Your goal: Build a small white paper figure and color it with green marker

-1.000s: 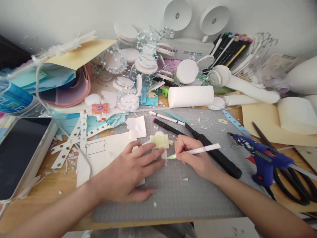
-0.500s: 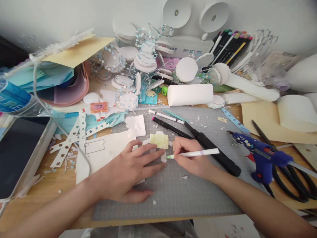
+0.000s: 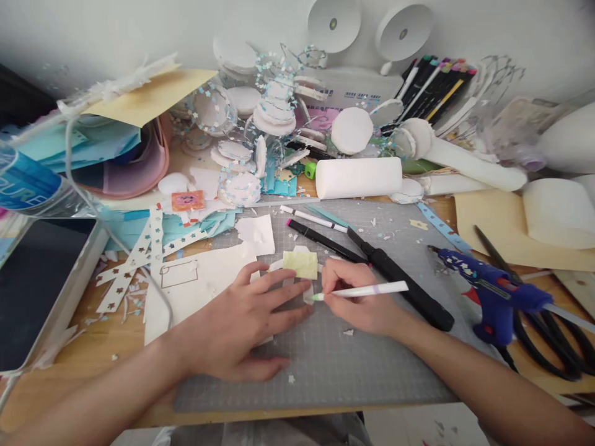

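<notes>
My right hand (image 3: pixel 356 294) grips a white marker (image 3: pixel 372 290) whose pale green tip touches a small paper cutout. The cutout has a yellow-green coloured body (image 3: pixel 300 265) with white strips sticking out at its sides and below. My left hand (image 3: pixel 253 322) lies flat with its fingers spread, fingertips pressing on the cutout's lower part and partly hiding it. Both hands rest over a grey cutting mat (image 3: pixel 325 371). A black capped marker (image 3: pixel 320 240) and a black-handled craft knife (image 3: pixel 404 282) lie just beyond my right hand.
To the right are a blue glue gun (image 3: pixel 493 291) and black scissors (image 3: pixel 548 341). At the left lie a phone (image 3: pixel 41 279) and cream paper (image 3: pixel 186 297). Behind the mat stand a white roll (image 3: pixel 359 177), foam discs (image 3: pixel 352 131) and a bundle of markers (image 3: pixel 437 87).
The marker in my right hand has shifted slightly down and left, its tip now on the cutout's lower strip. My left hand stays in place.
</notes>
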Tool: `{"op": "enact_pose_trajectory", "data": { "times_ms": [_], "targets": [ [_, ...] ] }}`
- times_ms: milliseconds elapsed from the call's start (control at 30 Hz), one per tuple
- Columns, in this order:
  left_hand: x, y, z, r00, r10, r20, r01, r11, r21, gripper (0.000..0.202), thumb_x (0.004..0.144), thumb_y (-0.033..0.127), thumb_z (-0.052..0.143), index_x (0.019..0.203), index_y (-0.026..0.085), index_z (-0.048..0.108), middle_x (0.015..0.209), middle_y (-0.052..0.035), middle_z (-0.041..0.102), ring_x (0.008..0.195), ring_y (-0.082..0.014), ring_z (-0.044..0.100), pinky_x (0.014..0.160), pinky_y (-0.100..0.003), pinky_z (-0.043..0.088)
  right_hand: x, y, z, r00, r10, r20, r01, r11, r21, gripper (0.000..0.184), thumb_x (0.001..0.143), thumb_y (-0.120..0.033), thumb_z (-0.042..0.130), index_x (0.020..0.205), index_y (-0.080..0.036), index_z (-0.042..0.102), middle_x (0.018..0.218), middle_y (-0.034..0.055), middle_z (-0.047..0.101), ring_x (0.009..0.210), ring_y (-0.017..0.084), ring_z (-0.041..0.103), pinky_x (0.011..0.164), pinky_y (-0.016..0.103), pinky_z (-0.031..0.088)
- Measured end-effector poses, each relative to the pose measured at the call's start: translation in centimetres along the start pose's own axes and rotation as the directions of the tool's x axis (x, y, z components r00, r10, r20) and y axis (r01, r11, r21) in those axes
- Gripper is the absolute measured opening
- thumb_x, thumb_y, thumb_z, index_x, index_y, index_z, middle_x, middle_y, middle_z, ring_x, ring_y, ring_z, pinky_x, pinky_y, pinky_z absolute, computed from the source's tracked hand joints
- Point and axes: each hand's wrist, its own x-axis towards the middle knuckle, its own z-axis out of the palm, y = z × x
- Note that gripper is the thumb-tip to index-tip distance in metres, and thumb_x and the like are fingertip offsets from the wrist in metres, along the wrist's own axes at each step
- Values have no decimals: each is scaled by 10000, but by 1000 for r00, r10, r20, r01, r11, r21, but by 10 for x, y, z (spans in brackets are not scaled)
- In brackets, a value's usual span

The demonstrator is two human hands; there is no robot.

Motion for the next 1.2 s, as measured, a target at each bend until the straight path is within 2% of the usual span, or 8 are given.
{"op": "enact_pose_trajectory", "data": {
  "times_ms": [100, 233, 467, 733, 1200],
  "targets": [
    [0, 0, 0, 1000, 0, 3, 0, 1000, -1, 574, 831, 420, 534, 1364, 220, 453, 1481, -86, 386, 1336, -355, 319, 1071, -549, 148, 0, 0, 0, 1000, -10, -24, 10, 1000, 1, 162, 665, -99, 495, 568, -203, 416, 535, -44, 419, 501, 103, 386, 474, 241, 277],
    [-1, 1, 0, 1000, -4, 8, 4, 1000, -8, 570, 831, 420, 536, 1359, 219, 460, 1477, -88, 393, 1331, -355, 327, 1067, -552, 155, 0, 1, 0, 1000, -16, 25, 16, 1000, 8, 147, 672, -95, 501, 595, -202, 436, 549, -43, 431, 516, 106, 401, 483, 241, 289],
    [-1, 1, -1, 1000, 1, -25, -1, 1000, -8, 581, 811, 403, 567, 1352, 215, 471, 1464, -97, 411, 1314, -363, 355, 1063, -549, 182, -2, 3, 1, 999, -40, 28, 40, 999, 24, 157, 669, -92, 493, 589, -206, 419, 543, -46, 413, 516, 108, 391, 488, 249, 284],
    [-1, 1, -1, 1000, 0, -9, 0, 1000, -4, 574, 824, 413, 542, 1358, 217, 461, 1480, -99, 386, 1331, -359, 330, 1070, -551, 149, -2, 1, 0, 998, -54, 28, 53, 998, 23, 168, 664, -92, 482, 574, -207, 399, 534, -48, 394, 507, 106, 376, 482, 253, 272],
    [-2, 2, 0, 1000, -3, -23, 3, 1000, 2, 582, 815, 409, 560, 1356, 217, 464, 1472, -95, 399, 1322, -367, 343, 1065, -563, 157, -3, 2, 1, 999, -35, 7, 34, 999, 20, 179, 671, -77, 471, 588, -208, 383, 547, -50, 384, 514, 107, 359, 488, 255, 264]
  ]
}}
